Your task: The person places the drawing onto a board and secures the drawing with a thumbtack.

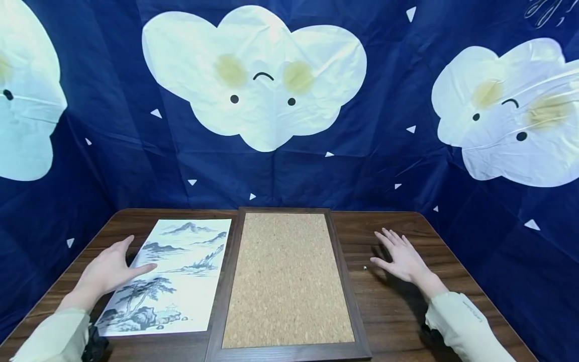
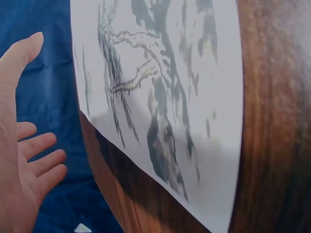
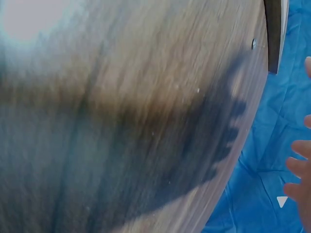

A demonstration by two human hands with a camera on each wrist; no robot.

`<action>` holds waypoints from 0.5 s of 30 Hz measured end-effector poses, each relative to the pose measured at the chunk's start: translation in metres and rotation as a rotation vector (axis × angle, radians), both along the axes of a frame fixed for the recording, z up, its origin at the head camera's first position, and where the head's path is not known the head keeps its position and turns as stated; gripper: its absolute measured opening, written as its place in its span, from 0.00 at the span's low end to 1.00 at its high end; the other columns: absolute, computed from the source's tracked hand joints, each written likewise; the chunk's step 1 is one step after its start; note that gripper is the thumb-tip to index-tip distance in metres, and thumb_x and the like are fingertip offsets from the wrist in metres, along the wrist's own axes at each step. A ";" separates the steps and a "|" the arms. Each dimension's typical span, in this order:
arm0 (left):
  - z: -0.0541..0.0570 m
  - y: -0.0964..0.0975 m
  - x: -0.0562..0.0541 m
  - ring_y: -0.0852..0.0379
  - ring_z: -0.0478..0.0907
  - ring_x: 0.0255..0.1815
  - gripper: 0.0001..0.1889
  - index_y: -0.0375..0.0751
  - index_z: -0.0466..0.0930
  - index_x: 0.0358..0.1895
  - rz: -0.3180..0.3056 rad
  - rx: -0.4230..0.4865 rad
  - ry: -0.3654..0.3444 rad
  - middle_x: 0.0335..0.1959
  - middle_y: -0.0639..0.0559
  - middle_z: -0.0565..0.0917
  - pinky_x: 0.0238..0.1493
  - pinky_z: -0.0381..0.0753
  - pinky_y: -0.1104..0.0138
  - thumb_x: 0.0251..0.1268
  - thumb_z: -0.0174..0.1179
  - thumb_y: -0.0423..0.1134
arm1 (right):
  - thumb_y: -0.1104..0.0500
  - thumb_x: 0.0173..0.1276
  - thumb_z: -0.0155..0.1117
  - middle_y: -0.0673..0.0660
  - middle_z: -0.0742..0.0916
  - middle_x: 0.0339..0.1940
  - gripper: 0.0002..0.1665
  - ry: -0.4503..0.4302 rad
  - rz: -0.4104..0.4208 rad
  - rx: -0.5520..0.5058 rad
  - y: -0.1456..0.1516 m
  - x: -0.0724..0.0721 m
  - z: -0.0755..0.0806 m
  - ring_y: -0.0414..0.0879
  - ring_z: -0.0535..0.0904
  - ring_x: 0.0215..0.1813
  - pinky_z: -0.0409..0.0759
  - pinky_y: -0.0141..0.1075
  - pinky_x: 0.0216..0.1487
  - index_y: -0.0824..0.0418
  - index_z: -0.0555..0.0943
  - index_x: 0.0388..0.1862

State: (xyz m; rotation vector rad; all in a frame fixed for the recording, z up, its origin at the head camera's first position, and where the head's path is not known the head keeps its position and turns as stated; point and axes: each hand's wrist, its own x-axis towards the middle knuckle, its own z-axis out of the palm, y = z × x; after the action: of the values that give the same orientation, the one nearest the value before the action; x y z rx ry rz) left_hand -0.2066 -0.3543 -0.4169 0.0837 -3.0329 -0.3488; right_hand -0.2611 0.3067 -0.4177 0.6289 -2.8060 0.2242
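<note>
A sheet of paper (image 1: 199, 301) printed with a grey landscape of mountains and trees lies on the left of the table. My left hand (image 1: 106, 269) is over its left edge, thumb and fingers spread and holding nothing; the left wrist view shows the printed sheet (image 2: 204, 121) beside that hand (image 2: 24, 160). Right of the paper lies a cork board (image 1: 289, 281) in a dark wooden frame. Out to the right, my right hand (image 1: 402, 259) hovers with fingers spread, its shadow on the wood. Close to its thumb sits a tiny shiny piece (image 1: 365, 268).
The dark wooden table (image 1: 384, 322) has rounded far corners. A blue cloth (image 1: 384, 166) with white clouds and small triangles hangs behind and at both sides. The frame's far edge reaches the back of the table.
</note>
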 end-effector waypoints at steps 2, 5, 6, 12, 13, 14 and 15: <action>0.001 -0.003 0.002 0.21 0.55 0.54 0.62 0.15 0.50 0.62 0.026 0.020 -0.017 0.55 0.15 0.57 0.50 0.58 0.35 0.41 0.56 0.73 | 0.40 0.57 0.61 0.69 0.67 0.64 0.43 0.000 0.009 -0.023 -0.001 0.001 -0.001 0.65 0.58 0.65 0.52 0.59 0.62 0.65 0.65 0.64; 0.001 -0.008 0.005 0.22 0.58 0.52 0.60 0.13 0.51 0.60 0.042 0.051 -0.045 0.54 0.16 0.61 0.48 0.61 0.36 0.44 0.55 0.71 | 0.42 0.56 0.62 0.68 0.69 0.63 0.42 0.000 0.019 -0.060 -0.002 0.004 -0.002 0.63 0.60 0.65 0.54 0.59 0.62 0.65 0.66 0.64; 0.001 -0.010 0.006 0.23 0.60 0.51 0.59 0.13 0.52 0.60 0.041 0.061 -0.055 0.53 0.17 0.63 0.47 0.62 0.37 0.46 0.55 0.71 | 0.42 0.56 0.62 0.68 0.69 0.63 0.42 -0.004 0.022 -0.075 -0.002 0.005 -0.003 0.63 0.61 0.64 0.56 0.58 0.61 0.65 0.66 0.63; 0.001 -0.021 0.009 0.26 0.68 0.46 0.53 0.12 0.55 0.57 0.065 0.129 -0.157 0.48 0.20 0.70 0.41 0.68 0.42 0.54 0.48 0.69 | 0.46 0.57 0.64 0.66 0.75 0.59 0.38 -0.125 0.011 -0.241 -0.007 0.013 -0.004 0.62 0.70 0.58 0.68 0.55 0.54 0.65 0.68 0.62; 0.001 -0.023 0.009 0.27 0.68 0.45 0.53 0.12 0.55 0.56 0.067 0.144 -0.173 0.47 0.21 0.71 0.40 0.69 0.43 0.55 0.47 0.69 | 0.48 0.57 0.65 0.65 0.76 0.57 0.37 -0.153 0.010 -0.284 -0.008 0.013 -0.005 0.61 0.72 0.57 0.69 0.54 0.53 0.66 0.68 0.61; 0.000 -0.024 0.009 0.28 0.69 0.45 0.52 0.11 0.56 0.56 0.071 0.163 -0.187 0.47 0.21 0.71 0.40 0.69 0.44 0.56 0.47 0.68 | 0.50 0.57 0.65 0.64 0.78 0.55 0.34 -0.169 0.011 -0.321 -0.008 0.014 -0.006 0.60 0.74 0.54 0.70 0.53 0.51 0.66 0.70 0.60; 0.000 -0.024 0.010 0.28 0.68 0.45 0.51 0.11 0.56 0.56 0.077 0.188 -0.205 0.47 0.20 0.70 0.41 0.69 0.44 0.57 0.46 0.67 | 0.53 0.57 0.66 0.63 0.80 0.52 0.31 -0.184 0.017 -0.361 -0.009 0.014 -0.007 0.58 0.76 0.52 0.72 0.52 0.50 0.66 0.72 0.57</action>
State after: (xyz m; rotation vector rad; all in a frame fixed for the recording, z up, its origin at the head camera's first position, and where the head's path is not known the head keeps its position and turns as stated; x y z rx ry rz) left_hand -0.1971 -0.3787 -0.4170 0.2631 -3.1763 -0.6567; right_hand -0.2472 0.2973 -0.4248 0.5688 -2.8226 0.8077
